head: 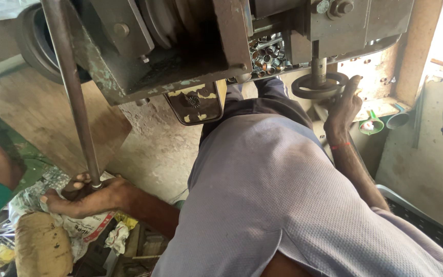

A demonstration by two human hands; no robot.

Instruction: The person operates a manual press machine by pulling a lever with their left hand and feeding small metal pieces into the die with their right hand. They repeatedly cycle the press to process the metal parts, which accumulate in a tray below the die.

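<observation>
Tray [256, 60] full of small metal sleeves [268, 54], near hands.

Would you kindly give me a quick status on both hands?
Left hand gripping the long lever low. Right hand on the handwheel. Nothing blocking either.

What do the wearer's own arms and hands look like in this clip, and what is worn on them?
Both forearms are bare, no sleeves reaching them and no gloves. The right hand has a thin red band around its wrist. The left hand shows no ring, watch or band. A greyish-lilac textured shirt covers the torso.
</observation>
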